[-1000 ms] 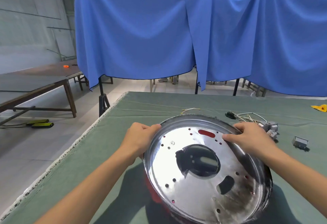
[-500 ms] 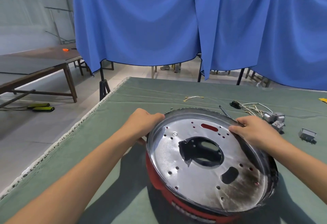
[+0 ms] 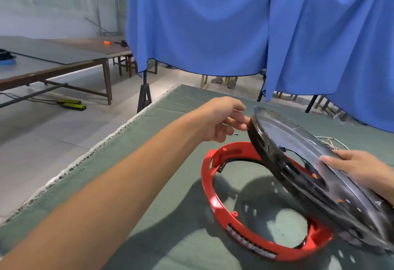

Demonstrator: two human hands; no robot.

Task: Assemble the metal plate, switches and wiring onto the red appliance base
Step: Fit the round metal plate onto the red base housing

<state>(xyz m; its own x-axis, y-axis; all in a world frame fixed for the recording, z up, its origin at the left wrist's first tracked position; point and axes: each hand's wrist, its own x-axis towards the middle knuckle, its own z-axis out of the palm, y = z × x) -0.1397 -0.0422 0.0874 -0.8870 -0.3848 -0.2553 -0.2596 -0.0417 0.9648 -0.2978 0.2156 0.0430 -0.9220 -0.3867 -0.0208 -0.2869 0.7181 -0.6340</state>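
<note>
The tilted metal plate point(image 3: 309, 163) roofs the right half of the red ring point(image 3: 215, 195), blocking reach from above there. The ring's left half lies uncovered. Left of the ring, the green tabletop point(image 3: 149, 133) is bare; wires point(image 3: 332, 143) clutter the far right.

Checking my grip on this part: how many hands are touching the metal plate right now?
2. The left hand touches the raised far edge of the metal plate with its fingertips; the right hand holds its right side. The plate is tilted up over the red base.
</note>
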